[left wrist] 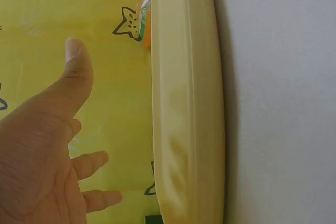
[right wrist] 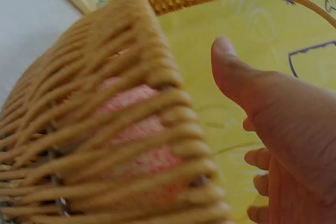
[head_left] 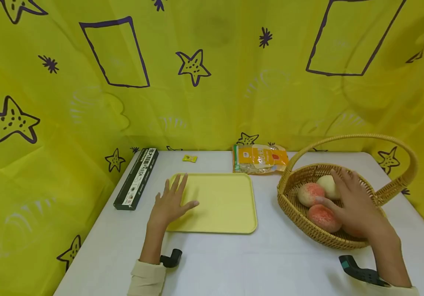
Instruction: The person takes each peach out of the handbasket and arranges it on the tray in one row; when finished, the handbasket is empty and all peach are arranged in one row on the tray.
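Observation:
My left hand (head_left: 169,205) is spread over the left side of a yellow tray (head_left: 226,201). In the left wrist view that hand (left wrist: 42,150) shows nothing in its fingers, and the tray's edge (left wrist: 194,98) stands beside it. On the right, my right hand (head_left: 357,207) hovers over a wicker basket (head_left: 308,227) with an arched handle, thumb and fingers apart. Inside lie a pinkish-red peach (head_left: 323,218), a paler peach (head_left: 310,194) and a cream-coloured round fruit (head_left: 328,185) partly behind my fingers. The right wrist view shows my right hand (right wrist: 294,124) above the basket rim, holding nothing.
A black-and-white pasta box (head_left: 136,179) lies left of the tray. Behind the tray are a small yellow packet (head_left: 189,158) and an orange-labelled clear bag (head_left: 260,158). A yellow patterned curtain (head_left: 226,111) hangs along the white table's back and sides.

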`<state>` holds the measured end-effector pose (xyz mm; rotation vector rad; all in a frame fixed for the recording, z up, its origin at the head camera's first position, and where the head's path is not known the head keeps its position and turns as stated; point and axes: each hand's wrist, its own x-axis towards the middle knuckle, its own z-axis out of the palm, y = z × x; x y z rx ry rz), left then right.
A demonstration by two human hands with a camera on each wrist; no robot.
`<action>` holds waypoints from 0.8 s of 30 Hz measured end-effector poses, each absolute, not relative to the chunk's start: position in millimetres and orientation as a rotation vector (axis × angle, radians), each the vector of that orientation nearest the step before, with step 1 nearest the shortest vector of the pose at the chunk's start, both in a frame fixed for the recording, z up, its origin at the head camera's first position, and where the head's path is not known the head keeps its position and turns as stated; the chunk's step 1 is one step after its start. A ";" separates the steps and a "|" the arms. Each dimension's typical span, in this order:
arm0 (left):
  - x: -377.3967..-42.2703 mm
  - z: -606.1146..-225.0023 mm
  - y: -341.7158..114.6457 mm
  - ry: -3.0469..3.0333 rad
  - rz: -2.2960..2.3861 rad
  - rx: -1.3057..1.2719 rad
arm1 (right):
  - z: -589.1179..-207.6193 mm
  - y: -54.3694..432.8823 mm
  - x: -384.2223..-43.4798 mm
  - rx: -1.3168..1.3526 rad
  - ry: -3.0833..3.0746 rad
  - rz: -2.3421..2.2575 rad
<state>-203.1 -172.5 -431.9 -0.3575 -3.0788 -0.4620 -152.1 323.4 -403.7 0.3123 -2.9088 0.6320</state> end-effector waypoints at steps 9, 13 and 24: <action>-192.8 -438.3 -182.0 -3.114 -0.637 -0.366 | -394.3 341.7 -146.7 0.304 -2.777 0.908; -184.5 -444.5 -188.3 -3.108 -0.685 -0.352 | -396.9 350.2 -141.5 0.252 -2.719 0.989; -170.6 -461.4 -205.4 -3.110 -0.910 -0.219 | -407.7 363.6 -135.4 0.244 -2.657 1.201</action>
